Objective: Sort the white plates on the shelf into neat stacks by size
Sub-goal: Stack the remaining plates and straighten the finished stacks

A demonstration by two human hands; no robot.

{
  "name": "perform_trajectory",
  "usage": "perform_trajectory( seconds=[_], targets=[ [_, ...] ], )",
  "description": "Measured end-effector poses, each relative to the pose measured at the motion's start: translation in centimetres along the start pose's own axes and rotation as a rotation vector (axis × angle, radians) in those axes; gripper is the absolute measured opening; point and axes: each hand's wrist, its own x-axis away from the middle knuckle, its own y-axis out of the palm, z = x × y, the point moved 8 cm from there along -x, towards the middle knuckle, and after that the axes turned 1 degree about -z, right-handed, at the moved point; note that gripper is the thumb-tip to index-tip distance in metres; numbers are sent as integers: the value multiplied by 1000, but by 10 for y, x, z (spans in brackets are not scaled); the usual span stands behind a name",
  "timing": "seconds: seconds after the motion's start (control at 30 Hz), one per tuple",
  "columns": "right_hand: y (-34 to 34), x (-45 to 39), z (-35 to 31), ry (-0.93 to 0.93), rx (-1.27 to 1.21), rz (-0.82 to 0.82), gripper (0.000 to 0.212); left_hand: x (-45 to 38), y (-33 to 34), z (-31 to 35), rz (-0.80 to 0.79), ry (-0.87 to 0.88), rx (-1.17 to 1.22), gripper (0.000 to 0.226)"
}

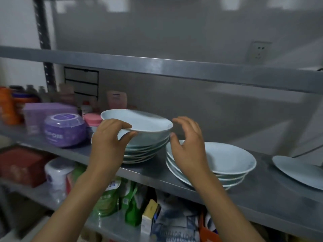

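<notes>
A tall stack of white deep plates point(145, 149) stands on the middle of the steel shelf point(272, 198). My left hand point(109, 138) grips the near rim of its top plate point(138, 122), thumb below and fingers over the edge. Just right of that stack, my right hand point(187, 145) hovers with fingers spread and relaxed, holding nothing. Behind that hand sits a second, lower stack of white plates point(227, 163), wider than the first. A single flat white plate point(298, 170) lies at the far right of the shelf.
Left of the plates are a purple jar point(65, 131), a pink lid point(92, 118), a lilac box point(47, 111) and orange bottles point(8, 105). An upper shelf edge point(157, 65) runs overhead. Green bottles point(122, 203) and packages crowd the shelf below.
</notes>
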Motion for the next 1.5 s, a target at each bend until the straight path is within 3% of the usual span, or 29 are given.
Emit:
perform_trajectory(
  seconds=[0.57,0.9,1.07,1.5],
  targets=[
    [16,4,8,33,92,-35,23,31,12,-50,-52,-83,-52,16],
    [4,8,10,20,109,-38,21,27,23,-47,-226,-156,-189,31],
    [-24,12,12,5,109,-7,21,24,38,5,-255,-57,-123,36],
    [-176,42,97,136,259,216,25,45,144,235,-299,356,200,39]
  ],
)
